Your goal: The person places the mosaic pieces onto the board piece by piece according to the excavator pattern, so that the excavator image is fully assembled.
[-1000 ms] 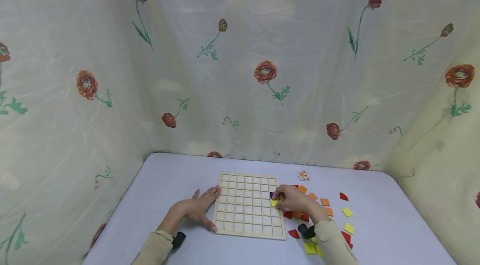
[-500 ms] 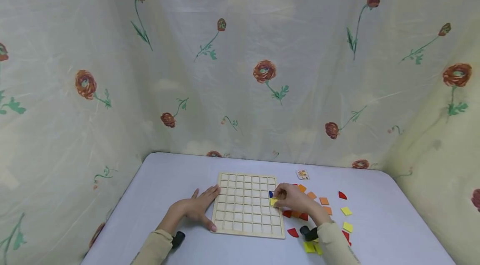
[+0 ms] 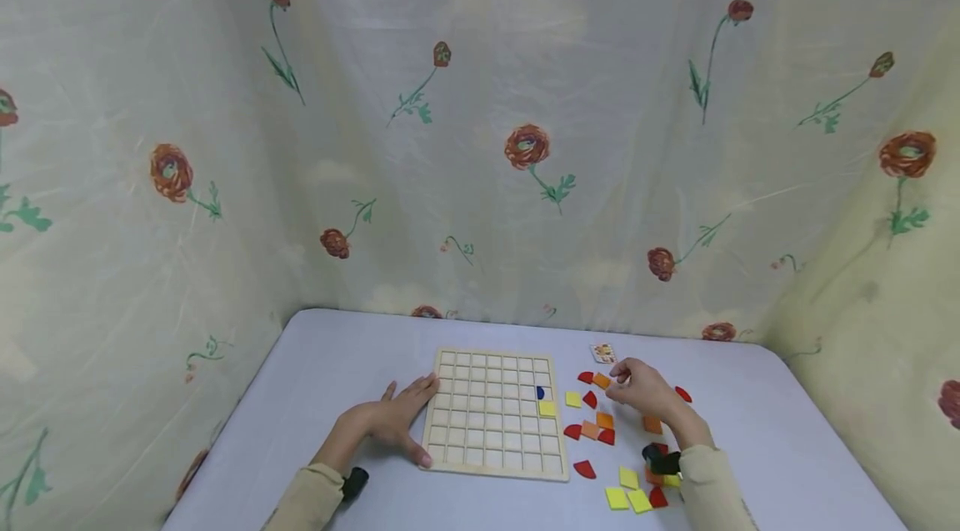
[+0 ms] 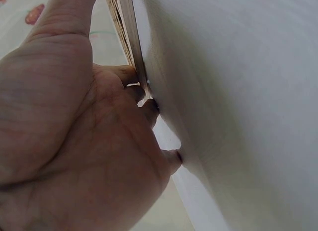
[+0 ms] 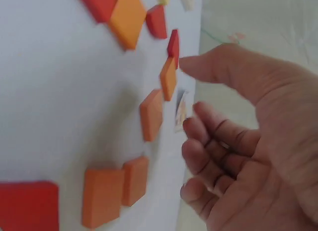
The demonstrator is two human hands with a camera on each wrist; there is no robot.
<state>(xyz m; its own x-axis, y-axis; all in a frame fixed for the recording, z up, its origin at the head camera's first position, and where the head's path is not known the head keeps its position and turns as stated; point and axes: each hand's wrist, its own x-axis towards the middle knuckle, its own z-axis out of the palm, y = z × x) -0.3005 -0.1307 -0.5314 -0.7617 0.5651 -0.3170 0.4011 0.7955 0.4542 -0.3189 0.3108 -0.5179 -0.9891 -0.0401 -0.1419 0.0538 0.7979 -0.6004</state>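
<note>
A wooden grid board (image 3: 487, 410) lies on the table, with a blue piece (image 3: 540, 393) and a yellow square tile (image 3: 547, 408) in its right-hand column. My left hand (image 3: 397, 421) spreads its fingers and thumb along the board's left edge; in the left wrist view, fingertips touch the table beside the wooden edge. To the right of the board my right hand (image 3: 645, 393) hovers over the loose pieces, thumb and fingers apart, holding nothing. Nearest to it are an orange tile (image 3: 602, 381) and a red quarter-round piece (image 3: 590, 400). Some pieces are hidden beneath this arm.
Several yellow tiles (image 3: 617, 498) lie at the front right near red and orange pieces. A small picture card (image 3: 603, 353) sits behind the right hand. The flower-patterned curtain (image 3: 480, 139) hangs behind the white table (image 3: 352, 348).
My right hand has left the yellow tile on the board and moved right, above the loose pieces. The yellow tile stays in the grid. My left hand has not moved.
</note>
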